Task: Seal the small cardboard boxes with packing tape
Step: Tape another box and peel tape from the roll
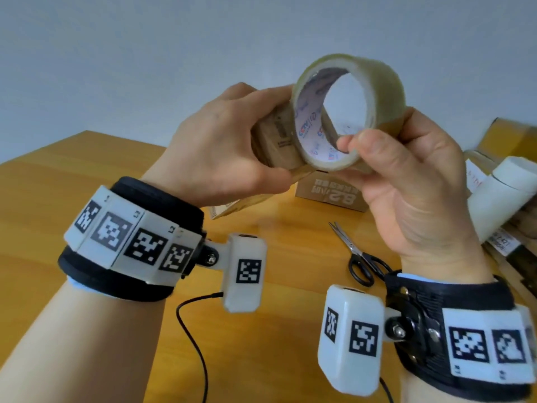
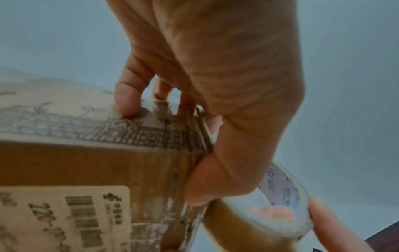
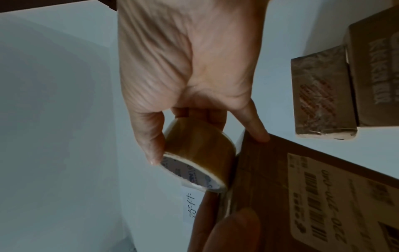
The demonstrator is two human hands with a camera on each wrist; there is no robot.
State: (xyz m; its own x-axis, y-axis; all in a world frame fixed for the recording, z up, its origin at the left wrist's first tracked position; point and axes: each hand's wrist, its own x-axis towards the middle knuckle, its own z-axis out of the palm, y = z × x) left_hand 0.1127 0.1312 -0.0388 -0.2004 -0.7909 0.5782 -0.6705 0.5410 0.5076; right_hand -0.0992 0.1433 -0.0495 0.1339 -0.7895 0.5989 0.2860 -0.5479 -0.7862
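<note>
Right hand [image 1: 406, 181]: fingers curled round the roll of packing tape [image 1: 348, 112], thumb on one rim, fingertips reaching through the core. In the right wrist view one finger is stretched out to touch the box's edge. Grip is closed but light, a pinch rather than a fist.

Left hand [image 1: 220, 141]: fingers wrapped round the small cardboard box [image 1: 276, 141], thumb pressed on the face nearest me, other fingertips on the far edge (left wrist view). Firm hold, nothing slack.

Box and roll are both held up in the air above the desk [image 1: 87, 175], the roll butted against the box's end face. A strip of tape seems to run from roll onto box; I cannot tell how far it is stuck down.

Handling, my judgement: the box looks light and fairly stiff, with old tape and a shipping label [image 3: 336, 201] on it; hold by opposite faces, not the flaps, so the seam stays shut. The roll is light and rigid, slick outside, best held through the core so it can turn. Loose tape is the risk: it folds on itself.

Further out on the desk: scissors [image 1: 357, 257], another printed box [image 1: 334, 196], more boxes and a white tube [image 1: 499, 199] at right.
</note>
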